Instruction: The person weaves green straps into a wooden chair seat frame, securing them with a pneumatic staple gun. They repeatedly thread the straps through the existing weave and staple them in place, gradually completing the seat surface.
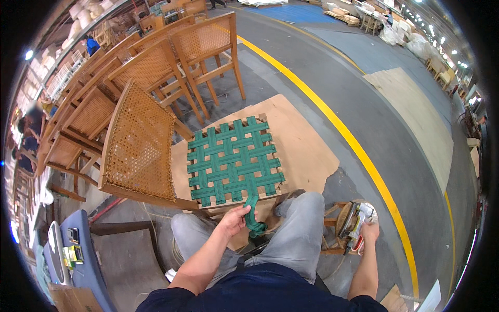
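In front of me stands a wooden chair frame whose seat is covered with woven green webbing (234, 156), the bands crossing over and under with square gaps. Its cane back (138, 143) rises on the left. My left hand (235, 221) pinches a loose webbing strap (250, 210) hanging from the seat's near edge, its end bunched between my knees. Off to my right, my right hand (369, 231) is closed around a silver and red tool, apparently a staple gun (356, 223), at a small round wooden stool (340, 221). The fingers' far side is hidden.
Several cane-backed chairs (202, 41) crowd the far left. Brown cardboard (306, 140) lies under the chair. A yellow floor line (332, 117) curves past on the right. At lower left are a blue padded piece (83, 260) and a dark seat (132, 265). People work at far left.
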Motion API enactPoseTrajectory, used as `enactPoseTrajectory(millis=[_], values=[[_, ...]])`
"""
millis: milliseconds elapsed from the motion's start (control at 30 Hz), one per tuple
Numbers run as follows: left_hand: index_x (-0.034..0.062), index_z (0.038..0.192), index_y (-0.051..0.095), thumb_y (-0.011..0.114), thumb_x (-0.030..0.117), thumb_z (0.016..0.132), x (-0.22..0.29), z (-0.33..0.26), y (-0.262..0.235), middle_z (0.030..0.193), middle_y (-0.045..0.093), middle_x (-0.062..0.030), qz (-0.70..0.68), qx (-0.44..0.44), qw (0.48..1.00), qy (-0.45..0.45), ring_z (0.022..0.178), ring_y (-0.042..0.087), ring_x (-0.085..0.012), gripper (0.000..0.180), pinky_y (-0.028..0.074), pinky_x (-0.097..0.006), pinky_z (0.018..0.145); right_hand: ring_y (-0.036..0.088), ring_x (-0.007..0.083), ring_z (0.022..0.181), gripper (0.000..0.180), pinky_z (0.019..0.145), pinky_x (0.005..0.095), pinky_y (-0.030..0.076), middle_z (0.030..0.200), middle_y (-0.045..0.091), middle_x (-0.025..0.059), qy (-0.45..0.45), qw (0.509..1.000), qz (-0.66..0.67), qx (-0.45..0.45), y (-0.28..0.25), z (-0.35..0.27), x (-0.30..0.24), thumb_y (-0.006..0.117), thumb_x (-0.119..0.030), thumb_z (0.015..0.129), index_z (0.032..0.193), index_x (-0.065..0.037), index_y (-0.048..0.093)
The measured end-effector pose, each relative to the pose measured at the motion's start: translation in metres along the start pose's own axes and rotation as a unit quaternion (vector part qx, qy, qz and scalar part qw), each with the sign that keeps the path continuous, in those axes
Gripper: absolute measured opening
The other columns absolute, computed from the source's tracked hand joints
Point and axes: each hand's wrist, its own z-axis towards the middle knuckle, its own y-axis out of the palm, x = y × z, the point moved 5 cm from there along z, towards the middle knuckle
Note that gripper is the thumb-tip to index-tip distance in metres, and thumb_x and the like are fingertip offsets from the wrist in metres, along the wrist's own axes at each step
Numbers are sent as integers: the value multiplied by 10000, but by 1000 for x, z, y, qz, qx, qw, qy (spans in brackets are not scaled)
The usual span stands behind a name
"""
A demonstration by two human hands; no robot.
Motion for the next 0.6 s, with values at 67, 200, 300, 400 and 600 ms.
enactPoseTrajectory(millis=[67, 200, 300, 400, 600], values=[[23, 1116, 632, 639, 212, 1008, 16, -1, 6, 1026, 731, -131, 13, -2, 1000, 18, 927, 729, -262, 218, 600, -409, 898, 711, 382, 996, 432, 874, 461, 545, 1040, 729, 229, -13, 999, -18, 30, 1, -6, 20, 784, -243, 758, 1106, 1, 705], [-20, 1150, 602, 596, 210, 1029, 35, 10, 23, 1046, 735, -145, 41, -25, 998, 42, 947, 734, -269, 260, 606, -404, 877, 691, 407, 1010, 562, 888, 468, 540, 1069, 708, 242, -150, 975, -24, 162, 5, -35, 53, 765, -159, 741, 1267, -28, 619], [-25, 1135, 601, 577, 217, 1040, 38, -2, 13, 1028, 736, -154, 33, -3, 999, 42, 891, 738, -276, 260, 620, -385, 818, 676, 442, 1004, 650, 876, 460, 546, 1099, 689, 258, -60, 998, -19, 29, 24, -53, 56, 737, -98, 722, 1341, -21, 553], [-37, 1158, 602, 574, 218, 1040, 47, -2, 15, 1018, 736, -163, 22, -3, 999, 48, 845, 734, -266, 282, 626, -372, 763, 691, 421, 954, 684, 848, 433, 558, 1046, 700, 241, -25, 1000, -1, 12, 10, -59, 72, 722, -59, 716, 1366, 4, 519], [-56, 1179, 596, 533, 163, 1033, 76, 11, 11, 999, 717, -157, 25, 4, 998, 65, 828, 705, -244, 270, 615, -379, 756, 652, 191, 954, 632, 841, 318, 525, 1041, 675, 110, -106, 924, 367, 12, -36, -58, 80, 763, -26, 769, 1336, 53, 497]])
